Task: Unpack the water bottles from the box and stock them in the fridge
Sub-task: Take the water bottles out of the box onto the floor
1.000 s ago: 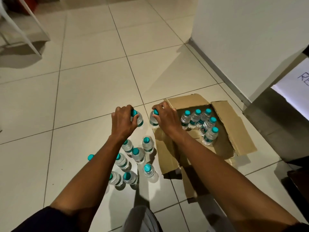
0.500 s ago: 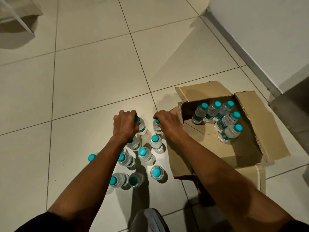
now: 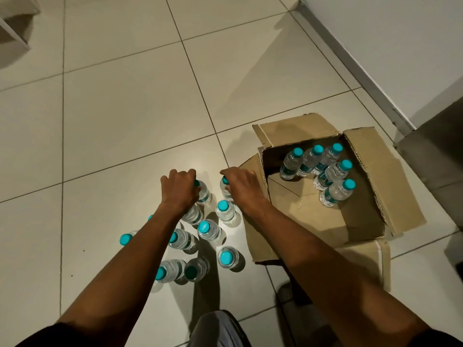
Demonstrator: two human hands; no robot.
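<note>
An open cardboard box (image 3: 363, 221) lies on the tiled floor at the right, with several clear water bottles with teal caps (image 3: 318, 159) standing in its far corner. To the left of the box, several more bottles (image 3: 209, 230) stand on the floor. My left hand (image 3: 179, 190) grips the top of one bottle (image 3: 204, 195) at the far edge of that group. My right hand (image 3: 240, 186) grips the neck of another bottle (image 3: 225, 189) beside the box flap. Both held bottles stand on the floor or just above it; I cannot tell which.
A white wall with a grey skirting (image 3: 350, 61) runs along the upper right. A grey cabinet side (image 3: 433, 151) stands at the right edge. A white chair leg (image 3: 15, 38) shows at the upper left. My knee (image 3: 218, 329) is at the bottom centre.
The view has tilted down and toward the box. Both hands have lowered their bottles to the floor at the far edge of the group and still hold them.
</note>
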